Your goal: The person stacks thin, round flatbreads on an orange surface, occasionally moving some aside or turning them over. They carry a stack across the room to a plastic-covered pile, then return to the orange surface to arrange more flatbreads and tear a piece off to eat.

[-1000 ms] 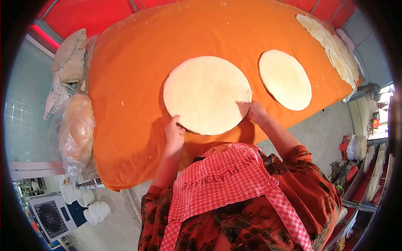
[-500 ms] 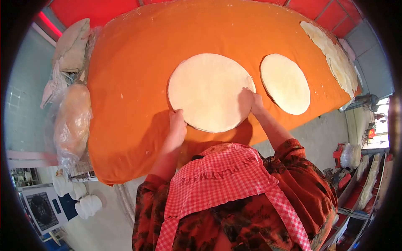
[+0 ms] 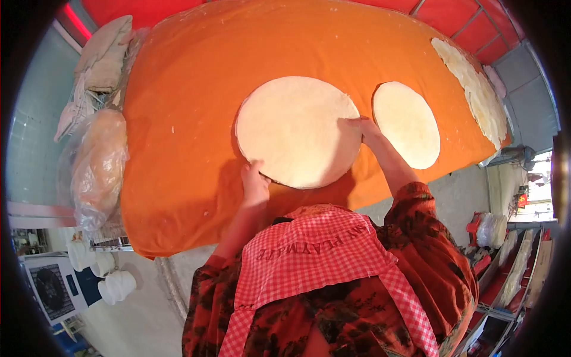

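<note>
A large round sheet of pale dough (image 3: 297,131) lies in front of me on the orange cloth (image 3: 184,107). My left hand (image 3: 256,180) pinches its near left edge, the thumb on top. At the right edge, my right hand (image 3: 366,127) grips the rim with fingers bent over it and throws a shadow across the surface. The undersides of both grips are hidden. Just right of my right hand lies a second pale round (image 3: 407,125), apart from the first.
Thin pale sheets (image 3: 470,86) are heaped along the table's far right edge. A plastic-wrapped bundle (image 3: 101,172) and a folded cloth (image 3: 106,53) sit on the left. White containers (image 3: 117,287) stand below left; shelves (image 3: 505,279) hold goods at lower right.
My right hand has moved slightly up along the rim, its thumb now stretched further over the dough. The left hand stays at the near left edge. My view has shifted a little.
</note>
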